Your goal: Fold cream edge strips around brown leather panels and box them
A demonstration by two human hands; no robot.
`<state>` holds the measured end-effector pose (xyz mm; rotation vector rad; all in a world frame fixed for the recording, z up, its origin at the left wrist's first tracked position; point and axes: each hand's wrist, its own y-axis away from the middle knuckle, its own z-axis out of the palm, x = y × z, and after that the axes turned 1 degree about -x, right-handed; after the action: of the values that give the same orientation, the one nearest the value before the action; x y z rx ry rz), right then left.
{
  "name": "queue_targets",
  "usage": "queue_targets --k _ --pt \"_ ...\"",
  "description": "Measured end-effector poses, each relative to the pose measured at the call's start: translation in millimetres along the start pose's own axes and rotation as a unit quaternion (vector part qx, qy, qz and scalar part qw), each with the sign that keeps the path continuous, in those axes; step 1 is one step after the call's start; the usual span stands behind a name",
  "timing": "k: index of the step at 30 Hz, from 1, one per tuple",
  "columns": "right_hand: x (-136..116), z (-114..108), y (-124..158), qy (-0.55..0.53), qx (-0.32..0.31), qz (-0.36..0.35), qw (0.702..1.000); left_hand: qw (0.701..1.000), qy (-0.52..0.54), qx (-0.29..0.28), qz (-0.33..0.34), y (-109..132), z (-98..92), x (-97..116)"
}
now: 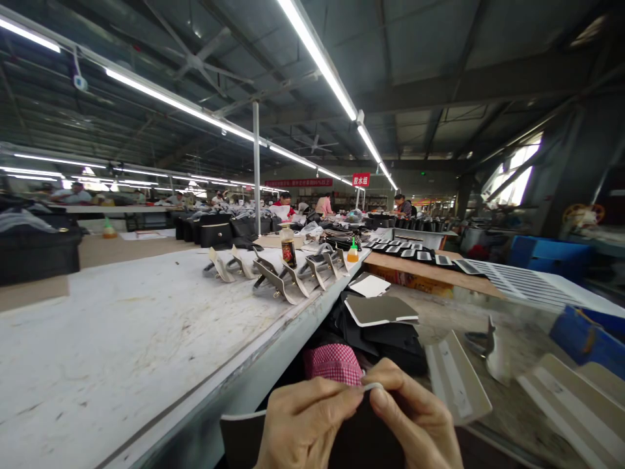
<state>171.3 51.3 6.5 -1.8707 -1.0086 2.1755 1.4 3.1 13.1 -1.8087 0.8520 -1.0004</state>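
My left hand [310, 420] and my right hand [413, 413] meet at the bottom centre, their thumbs and fingers pinching the pale edge of a dark panel [368, 433]. That edge bends upward between my fingertips, and my hands cover much of the panel. Left of my left hand, a dark piece with a pale edge [241, 438] sticks out; whether it belongs to the same panel is unclear. Beyond my hands is pink checked cloth [333, 363]. Dark panels [381, 310] with white edges lie in a stack past it.
A white table [146, 339] runs along the left, bearing curved beige pieces [278, 281], a dark jar [288, 246] and a glue bottle [352, 251]. On the right are beige panels [456, 378] and a blue bin [588, 339]. Several people work far back.
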Motion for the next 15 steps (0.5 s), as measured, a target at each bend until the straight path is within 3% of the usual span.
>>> queue_targets --k 4,7,10,12,15 --pt "5.9 1.3 -0.6 0.0 0.012 -0.004 1.0 1.0 -0.004 0.003 -0.017 0.2 2.3 -6.3" --pt "6.6 -1.5 -0.4 0.04 0.007 -0.035 0.999 0.992 0.017 0.002 -0.127 0.6 3.3 -7.2" --pt "3.4 -5.2 0.1 0.08 -0.01 -0.076 0.994 0.976 -0.013 -0.048 -0.212 0.6 5.9 -2.7" --pt "0.3 -6.0 1.1 0.096 -0.033 -0.097 0.99 0.976 -0.057 -0.076 -0.198 1.1 9.3 1.2" --pt "-2.0 -5.5 5.0 0.101 -0.04 -0.107 0.988 0.98 -0.102 -0.066 -0.159 6.5 13.6 2.6"
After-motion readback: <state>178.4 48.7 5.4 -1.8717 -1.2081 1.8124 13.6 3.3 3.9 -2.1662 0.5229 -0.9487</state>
